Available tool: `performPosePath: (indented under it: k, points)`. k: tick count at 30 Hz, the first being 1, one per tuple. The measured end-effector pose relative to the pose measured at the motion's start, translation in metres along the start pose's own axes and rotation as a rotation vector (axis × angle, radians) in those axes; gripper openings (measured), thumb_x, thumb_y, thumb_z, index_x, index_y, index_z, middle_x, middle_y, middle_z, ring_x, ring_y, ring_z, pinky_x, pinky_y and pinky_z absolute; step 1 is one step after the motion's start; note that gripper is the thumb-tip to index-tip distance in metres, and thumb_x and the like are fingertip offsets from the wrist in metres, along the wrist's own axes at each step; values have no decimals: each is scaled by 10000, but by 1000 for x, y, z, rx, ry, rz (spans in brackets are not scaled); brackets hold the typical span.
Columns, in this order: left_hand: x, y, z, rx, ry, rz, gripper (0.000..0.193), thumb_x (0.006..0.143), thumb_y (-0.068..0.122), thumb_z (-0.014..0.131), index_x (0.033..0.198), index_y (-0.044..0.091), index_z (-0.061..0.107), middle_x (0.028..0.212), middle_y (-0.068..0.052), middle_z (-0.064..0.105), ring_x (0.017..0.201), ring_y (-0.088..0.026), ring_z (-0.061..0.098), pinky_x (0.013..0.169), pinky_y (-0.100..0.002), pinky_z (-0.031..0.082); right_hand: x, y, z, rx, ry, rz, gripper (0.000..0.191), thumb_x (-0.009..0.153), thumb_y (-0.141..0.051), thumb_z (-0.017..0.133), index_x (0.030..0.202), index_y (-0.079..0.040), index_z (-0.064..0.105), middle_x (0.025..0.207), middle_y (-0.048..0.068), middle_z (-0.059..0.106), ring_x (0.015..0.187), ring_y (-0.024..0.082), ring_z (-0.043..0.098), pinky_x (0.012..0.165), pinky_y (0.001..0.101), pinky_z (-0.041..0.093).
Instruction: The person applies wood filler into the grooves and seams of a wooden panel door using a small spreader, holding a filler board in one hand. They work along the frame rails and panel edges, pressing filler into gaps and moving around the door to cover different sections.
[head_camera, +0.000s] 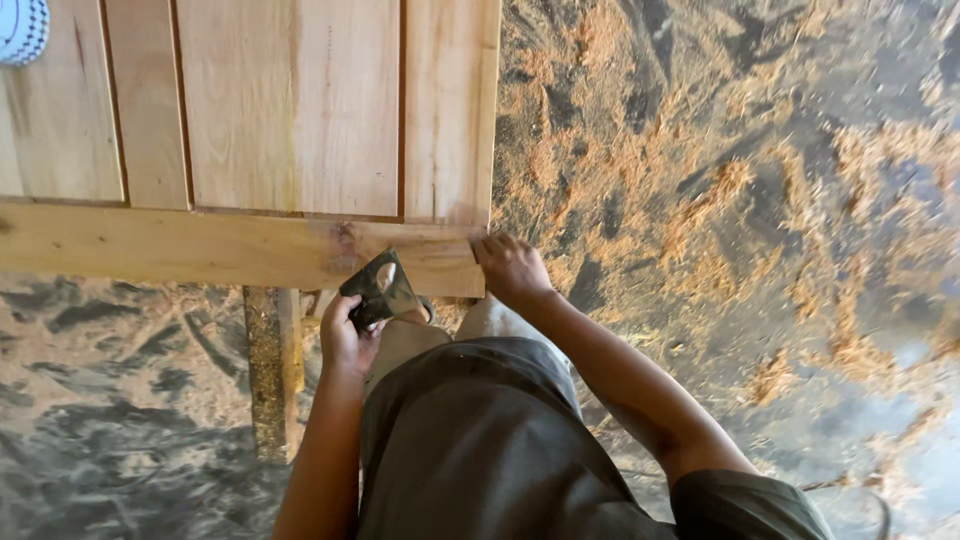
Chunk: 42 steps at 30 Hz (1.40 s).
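Wooden panelled door (290, 130) is touched at its corner by the right hand (510, 268), fingers bent; a dark scraper (378, 288) is gripped by the left hand (345, 335).

Scraper at the corner of the wooden door panel

The left hand (345, 335) grips a dark metal scraper (380, 288), its blade lying on the bottom rail of the pale panelled wooden door (290, 120). The right hand (510, 268) presses its fingertips on the door's near corner. Below, wood shavings (720, 200) litter the floor, and a timber support (272, 365) stands under the rail.
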<state>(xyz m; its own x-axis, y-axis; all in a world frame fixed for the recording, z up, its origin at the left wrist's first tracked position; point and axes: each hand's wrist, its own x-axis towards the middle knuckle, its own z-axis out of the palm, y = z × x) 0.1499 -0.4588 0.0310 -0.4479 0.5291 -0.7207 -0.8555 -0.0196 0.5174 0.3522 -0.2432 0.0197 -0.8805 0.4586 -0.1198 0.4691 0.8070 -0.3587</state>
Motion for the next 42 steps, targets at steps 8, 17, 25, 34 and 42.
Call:
performPosePath:
  k: [8,17,25,34,42]
  points:
    - [23,6,-33,-171,-51,-36,100,965,99,521,890,38,551,725,-80,596,507,-175,509,490,-312,427,53,-18,-8,124,-28,133,369,958,93,493,1213,-83,694,1236,84,726,1059,229,716,798,337,639]
    - [54,54,-73,-90,-107,-56,87,963,104,506,928,40,553,750,-76,589,514,-176,523,463,-311,409,22,-80,-10,36,-17,146,384,912,-2,455,1200,-79,698,1215,98,721,1048,277,722,669,356,638]
    - [77,78,-90,-41,-186,-121,62,941,83,502,946,49,553,739,-71,577,500,-172,513,448,-314,401,77,-38,-29,82,162,367,269,1100,-146,494,1184,-136,749,1238,10,755,848,162,760,639,254,594]
    - [73,111,-116,8,-180,-94,99,925,71,489,969,25,566,702,-93,578,455,-179,510,415,-320,418,58,-126,-1,92,-62,423,258,986,-106,563,1153,-96,759,1151,104,768,867,276,735,729,413,616]
    - [77,112,-77,17,-141,-45,120,955,67,480,997,8,576,784,-102,629,540,-169,598,436,-315,468,87,-213,-28,889,371,571,344,992,-29,595,1328,2,660,1178,215,750,1046,228,710,936,318,574]
